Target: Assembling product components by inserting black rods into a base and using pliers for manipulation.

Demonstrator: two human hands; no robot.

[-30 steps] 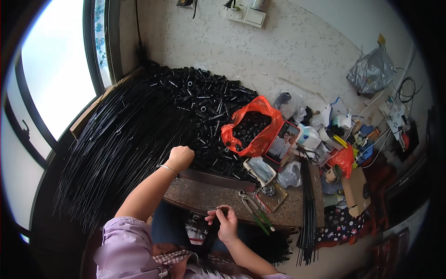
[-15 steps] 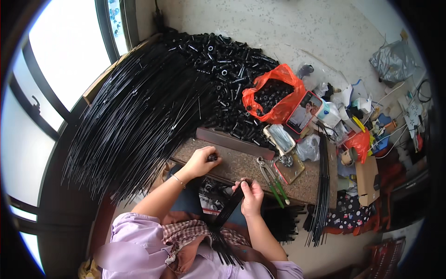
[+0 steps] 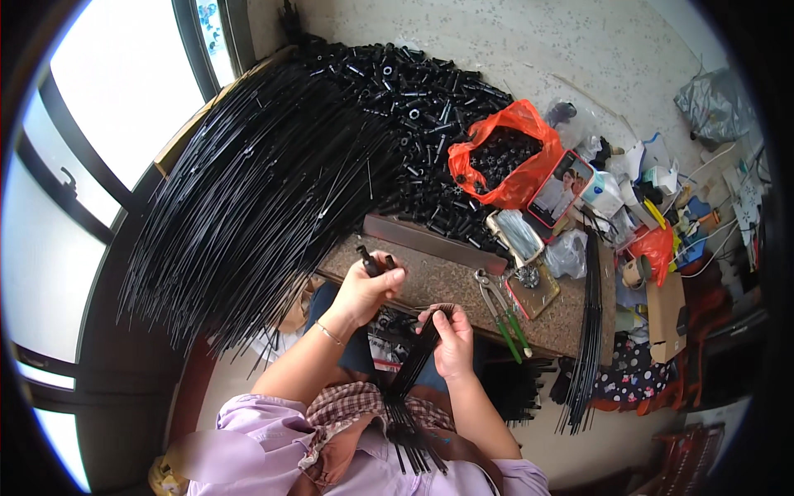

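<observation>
Against the window at the left, a great fan of thin black rods (image 3: 265, 190) spreads across the floor, its far ends meeting a heap of short black tubes (image 3: 413, 91) that lies toward the wall. Just below that heap sits a low speckled work board (image 3: 463, 285) with a dark flat bar (image 3: 434, 244) along its far edge. Over the board's near left corner, the left hand (image 3: 364, 289) is closed around a few short black tube pieces (image 3: 372, 263), which stick up past the fingers. Just to its right and slightly nearer the body, the right hand (image 3: 453, 343) is clasped around a bundle of black rods (image 3: 409, 380); the bundle runs down from the fist across the lap and splays out over a checked cloth (image 3: 356, 409). The two hands are close but not touching. Farther right on the board lie green-handled pliers (image 3: 500, 310). Beyond them, an orange plastic bag (image 3: 504, 161) holds more small black parts, with a phone (image 3: 561, 188) beside it. A second sheaf of long black rods (image 3: 589, 331) hangs over the board's right end, next to a clutter of small boxes and bags.
</observation>
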